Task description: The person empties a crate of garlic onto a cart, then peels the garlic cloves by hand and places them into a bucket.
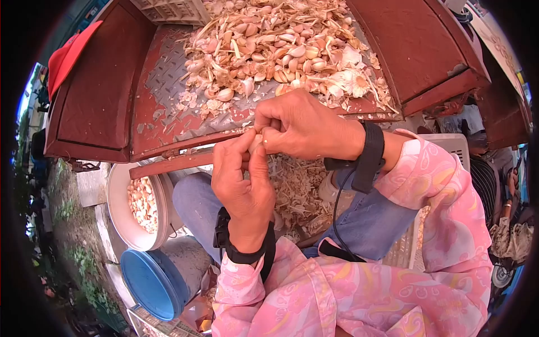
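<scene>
Both my hands meet at the front edge of a red cargo bed, pinching one garlic clove (256, 142) between them. My left hand (242, 182) grips it from below with thumb and fingers. From the right, my right hand (306, 128) pinches its upper side with curled fingers. Most of the clove is covered by the fingertips. Behind the hands lies a large heap of unpeeled garlic cloves (281, 48) with dry stalks and skins. A partly broken garlic bulb (355, 83) sits at the heap's right front.
A white bucket (118, 196) holding pale cloves stands at left, beside a bucket with a blue lid (147, 283). Loose skins (297, 191) cover the ground between my knees. Red side panels (101, 84) flank the bed, with a white crate (168, 10) at its back left.
</scene>
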{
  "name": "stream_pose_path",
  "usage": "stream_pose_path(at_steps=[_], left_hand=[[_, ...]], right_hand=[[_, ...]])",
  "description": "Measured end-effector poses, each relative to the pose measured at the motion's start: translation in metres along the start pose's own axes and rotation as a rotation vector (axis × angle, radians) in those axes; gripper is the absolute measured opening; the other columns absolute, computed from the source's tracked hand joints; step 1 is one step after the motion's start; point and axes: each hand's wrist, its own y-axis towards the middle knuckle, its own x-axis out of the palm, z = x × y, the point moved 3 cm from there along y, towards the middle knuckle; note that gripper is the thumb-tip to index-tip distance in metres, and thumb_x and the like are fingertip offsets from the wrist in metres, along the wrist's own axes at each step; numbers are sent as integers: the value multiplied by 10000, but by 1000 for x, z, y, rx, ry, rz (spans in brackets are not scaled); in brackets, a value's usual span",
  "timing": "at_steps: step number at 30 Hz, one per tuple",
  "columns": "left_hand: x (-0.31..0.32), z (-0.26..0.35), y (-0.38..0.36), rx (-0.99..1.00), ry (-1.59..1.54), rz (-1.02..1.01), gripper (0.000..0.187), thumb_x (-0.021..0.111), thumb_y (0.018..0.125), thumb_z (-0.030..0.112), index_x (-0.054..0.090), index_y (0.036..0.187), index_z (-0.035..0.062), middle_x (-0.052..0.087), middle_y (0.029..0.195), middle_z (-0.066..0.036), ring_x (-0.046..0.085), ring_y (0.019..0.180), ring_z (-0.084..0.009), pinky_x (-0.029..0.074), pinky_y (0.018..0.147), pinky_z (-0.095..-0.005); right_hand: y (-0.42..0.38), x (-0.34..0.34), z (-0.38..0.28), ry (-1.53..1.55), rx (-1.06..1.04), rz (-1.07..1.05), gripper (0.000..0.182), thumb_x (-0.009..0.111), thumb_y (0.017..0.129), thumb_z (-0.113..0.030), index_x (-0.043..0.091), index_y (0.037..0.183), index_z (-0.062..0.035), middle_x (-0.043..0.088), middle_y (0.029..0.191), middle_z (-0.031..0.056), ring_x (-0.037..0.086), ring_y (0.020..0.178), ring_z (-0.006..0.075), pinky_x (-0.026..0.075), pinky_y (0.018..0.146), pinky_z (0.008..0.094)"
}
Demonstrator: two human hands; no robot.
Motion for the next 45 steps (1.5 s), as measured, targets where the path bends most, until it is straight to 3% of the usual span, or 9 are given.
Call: stream_pose_path(at_steps=[1, 8, 12, 16, 21, 25, 35, 40, 45], left_hand=[[1, -3, -2, -100, -146, 3, 205, 579, 843, 7, 585, 1041, -45, 538, 835, -49, 521, 643, -90, 422, 564, -202], [-2, -4, 0, -415, -492, -103, 224, 583, 864, 64, 579, 1067, -29, 585, 835, -19, 538, 672, -55, 436, 588, -170], [-5, -8, -4, -428, -478, -109, 235, 590, 863, 79, 575, 1074, -24, 597, 814, -16, 544, 678, -53, 433, 586, -168], [-104, -37, 16, -322, -83, 248, 201, 583, 864, 83, 599, 1037, -18, 592, 765, -3, 511, 644, -37, 412, 569, -167], [-281, -150, 5, -174, 1140, 71, 338, 627, 809, 154, 581, 1081, -42, 570, 1041, -148, 582, 873, -205, 480, 737, -304], [-115, -51, 65, -7, 384, -124, 319, 625, 780, 94, 581, 1078, -12, 553, 1039, -160, 578, 885, -255, 482, 725, -311], [7, -92, 98, 270, 657, -343, 142, 568, 750, 32, 546, 888, 4, 543, 833, -184, 514, 835, -379, 417, 724, -430], [-10, -81, 85, -62, 286, -280, 234, 519, 854, 80, 542, 1065, -17, 593, 937, -187, 593, 827, -313, 471, 710, -371], [-6, -47, 59, -515, -788, -283, 258, 450, 933, 111, 521, 1142, -24, 600, 969, -79, 586, 792, -107, 459, 652, -202]], right_hand=[[0, 0, 4, 65, 37, -43, 124, 592, 748, -118, 543, 735, -5, 514, 546, 41, 489, 478, 110, 384, 449, 262], [-11, -8, 2, 315, 260, -254, 125, 529, 826, -120, 551, 801, 1, 542, 623, -3, 504, 545, 71, 411, 483, 228], [-11, -8, 4, 75, 42, -243, 149, 518, 817, -143, 553, 792, 0, 573, 642, 117, 560, 573, 237, 434, 533, 345], [-17, -12, 15, -362, -26, -229, 160, 542, 825, -173, 521, 779, -21, 552, 677, 176, 546, 644, 365, 411, 572, 434], [-20, -10, 15, -434, 43, -325, 192, 565, 818, -214, 520, 800, -27, 556, 675, 167, 557, 662, 367, 409, 587, 459], [-10, 2, 19, -509, 20, -387, 193, 549, 817, -206, 524, 801, -16, 561, 673, 173, 573, 684, 366, 426, 598, 462], [1, -4, 26, -536, 24, -349, 174, 538, 804, -183, 526, 817, -10, 570, 701, 173, 571, 689, 371, 434, 617, 453], [9, -11, 34, -334, -19, -98, 159, 527, 813, -174, 535, 835, -17, 576, 748, 164, 577, 739, 358, 438, 644, 446], [19, -9, 19, -207, -120, 49, 179, 511, 838, -196, 545, 857, -20, 588, 766, 155, 583, 730, 354, 447, 640, 438]])
